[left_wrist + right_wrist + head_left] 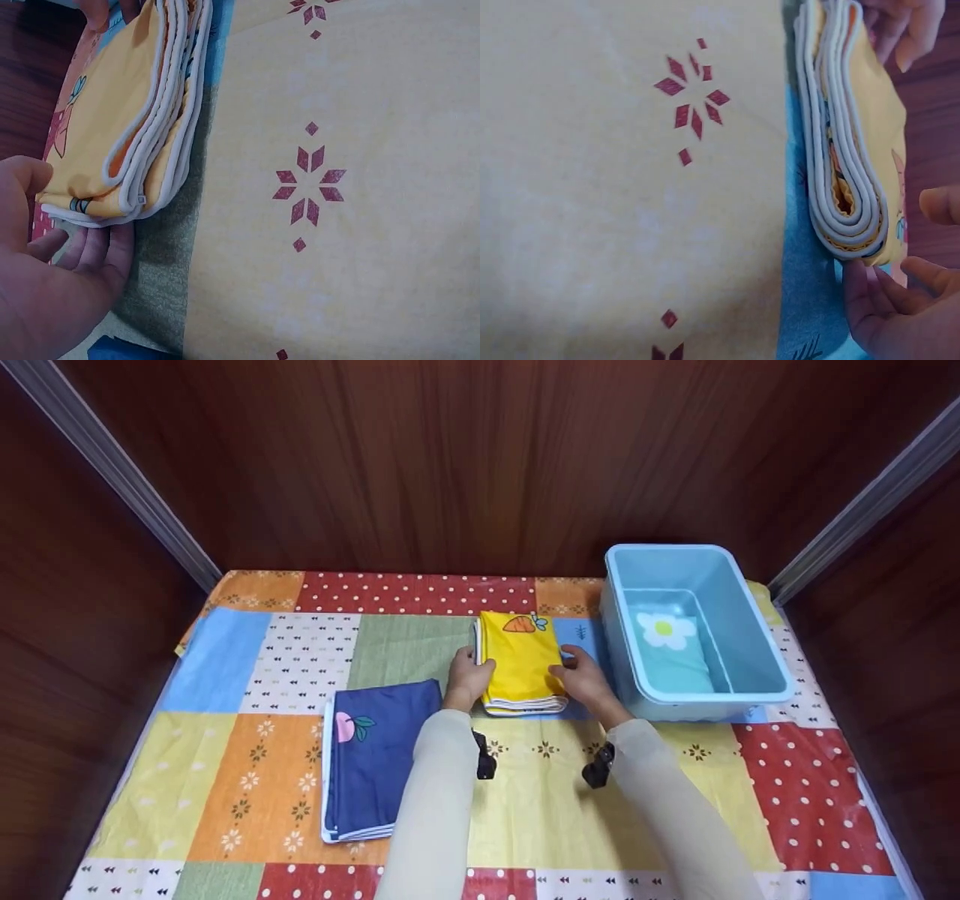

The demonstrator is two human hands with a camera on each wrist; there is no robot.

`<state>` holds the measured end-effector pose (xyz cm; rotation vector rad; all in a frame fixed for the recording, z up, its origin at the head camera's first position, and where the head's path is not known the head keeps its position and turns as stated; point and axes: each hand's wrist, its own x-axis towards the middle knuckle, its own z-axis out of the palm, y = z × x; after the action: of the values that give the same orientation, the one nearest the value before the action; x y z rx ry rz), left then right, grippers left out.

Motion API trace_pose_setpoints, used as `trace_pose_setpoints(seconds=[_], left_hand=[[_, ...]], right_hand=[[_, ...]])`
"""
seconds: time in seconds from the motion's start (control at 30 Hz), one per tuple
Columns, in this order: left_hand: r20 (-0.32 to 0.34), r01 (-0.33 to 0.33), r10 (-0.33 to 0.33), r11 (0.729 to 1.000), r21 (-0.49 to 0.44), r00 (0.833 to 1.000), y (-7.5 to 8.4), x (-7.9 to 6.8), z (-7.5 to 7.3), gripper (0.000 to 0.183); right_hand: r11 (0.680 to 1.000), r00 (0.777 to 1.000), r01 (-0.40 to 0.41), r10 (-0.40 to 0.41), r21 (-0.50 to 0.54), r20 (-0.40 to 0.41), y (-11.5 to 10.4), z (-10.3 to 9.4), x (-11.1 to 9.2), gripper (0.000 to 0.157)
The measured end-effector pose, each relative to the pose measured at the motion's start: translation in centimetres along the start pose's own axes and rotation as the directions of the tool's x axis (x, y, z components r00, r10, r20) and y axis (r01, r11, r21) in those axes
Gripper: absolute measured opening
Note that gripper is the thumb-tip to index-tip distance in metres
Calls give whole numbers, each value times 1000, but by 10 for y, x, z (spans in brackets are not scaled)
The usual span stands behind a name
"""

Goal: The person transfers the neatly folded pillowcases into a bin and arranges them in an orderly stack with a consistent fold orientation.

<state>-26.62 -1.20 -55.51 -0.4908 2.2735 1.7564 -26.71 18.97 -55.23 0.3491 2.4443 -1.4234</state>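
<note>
A folded yellow cloth (521,660) with white-edged layers and a carrot print lies in the middle, beside the blue bin. At its left side my left hand (469,679) grips the edge, thumb over the top and fingers low along the side, as the left wrist view (52,277) of this hand shows. My right hand (585,679) is at the opposite side. Its fingers (866,296) touch the cloth's lower folded edge, while the thumb stands apart above the top layer. Stacked, rounded folds of the cloth (847,150) show in the right wrist view.
A light blue plastic bin (701,697) stands at right, holding a teal cloth (679,660) with a white flower. A folded navy cloth (379,757) with a pink fruit print lies left, partly behind the left sleeve. Brown wooden panels (420,465) enclose the patchwork-covered table (277,780).
</note>
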Motion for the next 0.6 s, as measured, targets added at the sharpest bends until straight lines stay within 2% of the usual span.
trace_pose_setpoints(seconds=[0.2, 0.37, 0.5, 0.6], left_hand=[[20, -3, 3, 999, -36, 1000, -2, -1, 1, 53], [45, -2, 5, 997, -77, 999, -2, -1, 1, 61], [89, 6, 5, 993, -120, 996, -4, -1, 4, 52], [89, -7, 19, 992, -130, 996, -6, -2, 6, 41]], right_hand=[[999, 999, -28, 28, 44, 17, -3, 0, 1, 60], [997, 998, -63, 63, 35, 23, 1, 0, 2, 64], [997, 998, -57, 56, 60, 24, 6, -1, 4, 64], [995, 999, -31, 27, 97, 43, 9, -1, 6, 60]])
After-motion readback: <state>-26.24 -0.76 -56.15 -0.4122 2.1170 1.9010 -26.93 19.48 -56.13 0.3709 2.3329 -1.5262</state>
